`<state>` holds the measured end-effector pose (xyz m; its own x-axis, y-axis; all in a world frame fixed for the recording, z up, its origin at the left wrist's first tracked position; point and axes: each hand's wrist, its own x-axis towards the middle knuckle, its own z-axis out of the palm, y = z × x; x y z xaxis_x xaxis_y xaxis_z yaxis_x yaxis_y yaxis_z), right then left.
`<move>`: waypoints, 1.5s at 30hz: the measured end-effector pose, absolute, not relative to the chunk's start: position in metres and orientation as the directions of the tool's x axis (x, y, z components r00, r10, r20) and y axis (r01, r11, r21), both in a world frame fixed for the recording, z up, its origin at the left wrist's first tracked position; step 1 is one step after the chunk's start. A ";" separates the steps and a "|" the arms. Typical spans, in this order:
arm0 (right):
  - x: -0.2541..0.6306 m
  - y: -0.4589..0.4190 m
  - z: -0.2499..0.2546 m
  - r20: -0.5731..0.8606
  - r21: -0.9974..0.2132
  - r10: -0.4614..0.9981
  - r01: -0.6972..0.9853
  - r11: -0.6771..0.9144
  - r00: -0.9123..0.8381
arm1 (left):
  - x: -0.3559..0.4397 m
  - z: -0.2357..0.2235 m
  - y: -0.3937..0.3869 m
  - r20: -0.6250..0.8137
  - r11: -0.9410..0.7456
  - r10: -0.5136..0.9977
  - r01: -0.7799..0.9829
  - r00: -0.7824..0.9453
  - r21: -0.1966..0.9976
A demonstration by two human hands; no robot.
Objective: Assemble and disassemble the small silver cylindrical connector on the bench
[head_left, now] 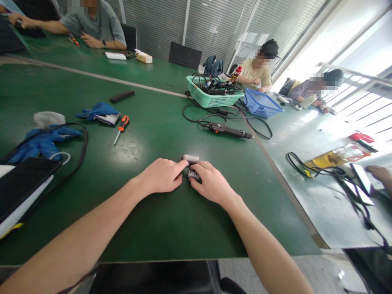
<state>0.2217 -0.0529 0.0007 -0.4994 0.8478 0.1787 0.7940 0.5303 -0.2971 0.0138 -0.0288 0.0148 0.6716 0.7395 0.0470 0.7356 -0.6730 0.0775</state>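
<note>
A small grey connector (192, 174) is seen lying between the hands near the middle of the green worktop (171, 228), with the right hand (211, 182) closest and curled onto it and the left hand (161, 176) reaching in from the other side (whether either grips it cannot be told), a pale cylinder (190, 158) being set crosswise just beyond.

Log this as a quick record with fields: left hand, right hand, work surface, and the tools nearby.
left hand: fingertips at a pale cylindrical part
right hand: fingers at a small grey connector
work surface: green table top
tools nearby: orange-handled screwdriver; corded electric screwdriver
</note>
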 end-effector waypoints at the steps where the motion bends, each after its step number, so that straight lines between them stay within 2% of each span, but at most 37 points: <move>1: 0.222 -0.053 0.000 0.183 -0.302 0.844 0.789 0.536 -0.503 | 0.014 0.015 -0.029 0.044 -0.683 0.730 0.726 0.682 0.080; 16: 0.219 -0.055 0.000 0.204 -0.369 0.821 0.735 0.569 -0.533 | 0.013 0.013 -0.027 0.054 -0.712 0.702 0.697 0.710 0.083; 34: 0.217 -0.055 0.000 0.197 -0.390 0.835 0.740 0.548 -0.515 | 0.013 0.013 -0.027 0.053 -0.705 0.707 0.697 0.705 0.132; 45: 0.217 -0.054 -0.002 0.199 -0.394 0.833 0.736 0.551 -0.516 | 0.013 0.013 -0.027 0.040 -0.700 0.712 0.704 0.701 0.122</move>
